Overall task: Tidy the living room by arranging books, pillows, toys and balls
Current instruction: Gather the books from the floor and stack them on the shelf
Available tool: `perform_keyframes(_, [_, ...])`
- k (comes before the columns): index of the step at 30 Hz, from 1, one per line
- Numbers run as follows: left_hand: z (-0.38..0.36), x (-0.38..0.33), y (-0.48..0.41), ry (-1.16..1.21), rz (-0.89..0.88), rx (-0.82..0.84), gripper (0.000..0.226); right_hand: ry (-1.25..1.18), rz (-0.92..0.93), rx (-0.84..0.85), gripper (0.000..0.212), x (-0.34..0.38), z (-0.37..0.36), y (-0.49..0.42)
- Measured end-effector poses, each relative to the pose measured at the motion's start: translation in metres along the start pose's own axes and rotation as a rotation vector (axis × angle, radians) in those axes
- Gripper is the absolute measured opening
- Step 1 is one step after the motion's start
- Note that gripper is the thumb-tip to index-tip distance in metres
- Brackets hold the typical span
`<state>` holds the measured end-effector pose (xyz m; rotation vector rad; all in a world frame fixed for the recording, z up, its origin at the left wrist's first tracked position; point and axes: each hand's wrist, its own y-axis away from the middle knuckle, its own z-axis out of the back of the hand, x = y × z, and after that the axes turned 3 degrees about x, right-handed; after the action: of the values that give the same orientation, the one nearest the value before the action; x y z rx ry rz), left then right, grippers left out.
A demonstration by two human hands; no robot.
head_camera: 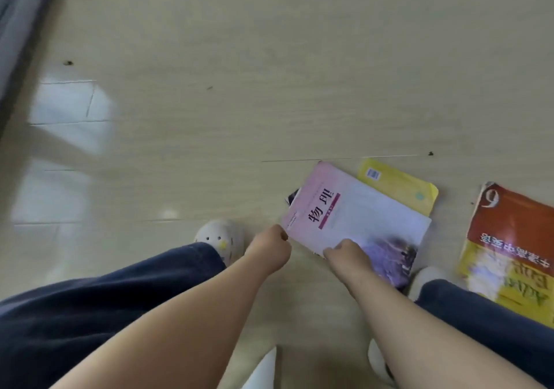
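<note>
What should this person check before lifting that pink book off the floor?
1. The left hand grips the pink book at its near corner: ok.
2. The right hand grips its near edge: ok.
3. The pink book is free of the yellow book: not ok, it overlaps it.
4. Whether the dark thing under its left edge is another book: cannot tell.
5. The orange book lies apart from it: ok.
6. The left shoe stands off the books: ok.

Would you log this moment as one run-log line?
left hand: pinches pink book corner | right hand: grips its edge | yellow book: partly underneath | red book: apart
</note>
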<state>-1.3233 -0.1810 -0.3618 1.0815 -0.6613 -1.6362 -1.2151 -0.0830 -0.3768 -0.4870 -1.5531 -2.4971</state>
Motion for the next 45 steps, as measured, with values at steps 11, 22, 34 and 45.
perform_keyframes(11, [-0.041,-0.039,-0.106,0.018,0.112,0.029,0.069,0.574,0.095,-0.025,0.055,-0.068,0.023,-0.062])
perform_keyframes(22, [0.005,-0.075,-0.133,-0.052,0.046,-0.023,0.021,0.72,0.313,0.047,0.058,-0.047,0.032,-0.09])
perform_keyframes(34, [-0.048,-0.09,-0.084,0.954,-0.033,0.198,0.027,0.305,0.257,-0.052,0.012,-0.028,0.112,-0.086])
perform_keyframes(45, [-0.049,-0.108,-0.113,0.544,-0.124,-0.191,0.021,-0.532,0.109,0.478,0.016,-0.02,0.098,-0.103])
